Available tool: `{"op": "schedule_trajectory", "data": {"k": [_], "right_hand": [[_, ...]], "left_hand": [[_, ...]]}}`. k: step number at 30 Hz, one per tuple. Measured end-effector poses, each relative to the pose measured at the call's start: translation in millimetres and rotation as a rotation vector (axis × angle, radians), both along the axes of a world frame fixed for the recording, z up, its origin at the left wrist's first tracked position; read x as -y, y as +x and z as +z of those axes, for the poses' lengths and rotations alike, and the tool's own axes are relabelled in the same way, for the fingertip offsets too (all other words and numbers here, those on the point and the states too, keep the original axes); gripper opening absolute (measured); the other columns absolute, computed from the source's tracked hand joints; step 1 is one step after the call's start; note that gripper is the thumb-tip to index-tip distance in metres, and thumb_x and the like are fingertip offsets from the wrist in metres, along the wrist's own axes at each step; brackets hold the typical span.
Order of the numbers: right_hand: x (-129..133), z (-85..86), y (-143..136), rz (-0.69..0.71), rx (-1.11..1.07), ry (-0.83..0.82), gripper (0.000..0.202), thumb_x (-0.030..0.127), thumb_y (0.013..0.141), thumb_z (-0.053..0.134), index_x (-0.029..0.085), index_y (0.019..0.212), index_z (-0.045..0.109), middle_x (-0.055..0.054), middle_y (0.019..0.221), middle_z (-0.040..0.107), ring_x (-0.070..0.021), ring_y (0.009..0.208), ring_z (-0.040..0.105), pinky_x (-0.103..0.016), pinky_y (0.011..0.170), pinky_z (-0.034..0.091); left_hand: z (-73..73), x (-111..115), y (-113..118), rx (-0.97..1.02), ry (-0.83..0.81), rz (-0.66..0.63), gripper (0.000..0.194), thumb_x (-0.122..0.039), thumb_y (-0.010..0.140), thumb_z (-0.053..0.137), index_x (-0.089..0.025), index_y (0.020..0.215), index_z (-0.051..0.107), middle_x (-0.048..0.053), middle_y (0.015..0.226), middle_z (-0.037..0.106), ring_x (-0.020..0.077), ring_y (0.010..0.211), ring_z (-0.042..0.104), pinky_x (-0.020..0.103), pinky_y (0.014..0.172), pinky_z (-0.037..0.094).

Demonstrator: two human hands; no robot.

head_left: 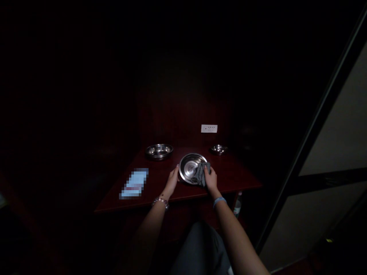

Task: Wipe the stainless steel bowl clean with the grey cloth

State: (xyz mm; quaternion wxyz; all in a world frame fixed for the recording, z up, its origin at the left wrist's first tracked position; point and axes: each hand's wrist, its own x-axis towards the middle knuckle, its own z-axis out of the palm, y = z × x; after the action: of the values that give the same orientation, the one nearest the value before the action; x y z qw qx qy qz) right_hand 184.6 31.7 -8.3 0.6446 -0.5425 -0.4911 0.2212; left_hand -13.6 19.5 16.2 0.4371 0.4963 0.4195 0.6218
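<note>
A shiny metal bowl is tilted toward me above the front part of the dark red desk. My left hand grips its left rim, fingers closed on the edge. On the bowl's right side, my right hand is closed on a grey cloth, which lies against the inner wall and rim. The cloth hides that part of the bowl and some of my right fingertips.
A wide metal bowl stands at the back left of the desk, and a smaller metal bowl at the back right. A blurred pale-blue rectangle lies at left. A socket is on the wall; a bottle stands below the desk's right edge.
</note>
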Motion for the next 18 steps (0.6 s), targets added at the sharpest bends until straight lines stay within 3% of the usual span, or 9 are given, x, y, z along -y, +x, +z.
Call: {"op": "schedule_trajectory", "data": {"k": [11,18], "right_hand": [[3.7,3.1,-0.1,0.002,-0.006,-0.01,0.043,0.057,0.09,0.055,0.02,0.102,0.074,-0.012,0.108,0.079,-0.0271,0.101,0.073,-0.032,0.09,0.052],[6.8,5.3,-0.3,-0.011,0.005,-0.006,0.042,0.056,0.091,0.055,0.02,0.1,0.075,-0.013,0.103,0.079,-0.0269,0.099,0.073,-0.031,0.087,0.052]], "left_hand": [[-0.1,1.6,-1.4,0.019,-0.005,-0.011,0.065,-0.074,0.073,0.065,-0.014,0.096,0.07,-0.003,0.064,0.057,0.0103,0.057,0.046,0.022,0.05,0.031],[-1.0,1.0,-1.5,-0.004,-0.008,0.002,0.068,-0.077,0.072,0.064,-0.013,0.095,0.071,-0.001,0.065,0.059,0.011,0.057,0.047,0.022,0.05,0.032]]}}
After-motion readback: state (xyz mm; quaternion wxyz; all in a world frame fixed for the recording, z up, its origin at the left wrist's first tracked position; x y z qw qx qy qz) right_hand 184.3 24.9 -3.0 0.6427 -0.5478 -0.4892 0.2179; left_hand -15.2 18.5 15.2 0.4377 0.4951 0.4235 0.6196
